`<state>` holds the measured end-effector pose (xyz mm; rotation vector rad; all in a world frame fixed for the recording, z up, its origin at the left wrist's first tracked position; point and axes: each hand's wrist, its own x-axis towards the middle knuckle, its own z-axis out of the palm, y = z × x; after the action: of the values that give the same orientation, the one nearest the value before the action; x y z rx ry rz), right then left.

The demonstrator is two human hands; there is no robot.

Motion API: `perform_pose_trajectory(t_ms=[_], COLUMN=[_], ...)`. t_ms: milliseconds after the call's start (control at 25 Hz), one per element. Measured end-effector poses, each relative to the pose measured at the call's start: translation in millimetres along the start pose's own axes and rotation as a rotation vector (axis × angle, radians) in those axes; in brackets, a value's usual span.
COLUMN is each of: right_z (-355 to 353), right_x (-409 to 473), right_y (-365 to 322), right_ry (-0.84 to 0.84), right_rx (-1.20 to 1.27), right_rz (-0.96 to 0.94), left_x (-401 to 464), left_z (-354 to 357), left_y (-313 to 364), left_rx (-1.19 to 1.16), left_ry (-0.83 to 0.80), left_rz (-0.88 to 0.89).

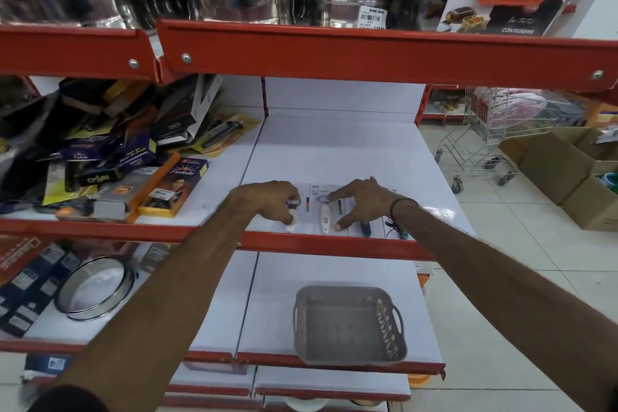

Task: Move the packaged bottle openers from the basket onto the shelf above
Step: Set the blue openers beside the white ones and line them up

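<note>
Placement step, near the end. Both hands at centre frame on the shelf (334,150), arranging the packaged bottle openers (323,211) in a row along its front edge. Left hand (267,199): fingers curled down on the leftmost pack. Right hand (359,202): fingers spread, pressing flat on the packs, not clamped. Basket (347,323), lower centre on the shelf below, looks empty. Next move, likely: square up the row, lift both hands clear.
</note>
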<state>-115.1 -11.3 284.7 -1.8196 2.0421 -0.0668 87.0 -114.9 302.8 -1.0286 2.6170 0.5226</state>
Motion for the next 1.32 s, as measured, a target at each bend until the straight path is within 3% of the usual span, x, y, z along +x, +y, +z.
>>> perform_pose_trajectory(t_ms=[240, 360, 720, 1000, 1160, 1320], right_z=[-24.7, -32.0, -18.6, -23.3, -40.5, -46.3], right_x=[-18.2, -29.6, -25.3, -32.1, -50.8, -72.3], right_y=[13.3, 30.5, 39.4, 41.0, 58.7, 78.7], right_ry=[0.02, -0.047, -0.058, -0.056, -0.013, -0.074], right_rx=[0.02, -0.058, -0.091, -0.056, -0.023, -0.061], right_rz=[0.022, 0.058, 0.043, 0.068, 0.112, 0.157], left_x=[6.8, 11.6, 12.0, 15.7, 20.9, 22.9], left_z=[-3.9, 1.2, 10.2, 8.7, 11.0, 16.4], left_y=[28.1, 43.4, 51.0, 56.1, 72.3, 92.9], left_rx=[0.036, 0.098, 0.086, 0.037, 0.03, 0.132], left_ry=[0.095, 0.067, 0.114, 0.06, 0.17, 0.145], left_rz=[0.068, 0.123, 0.085, 0.062, 0.096, 0.153])
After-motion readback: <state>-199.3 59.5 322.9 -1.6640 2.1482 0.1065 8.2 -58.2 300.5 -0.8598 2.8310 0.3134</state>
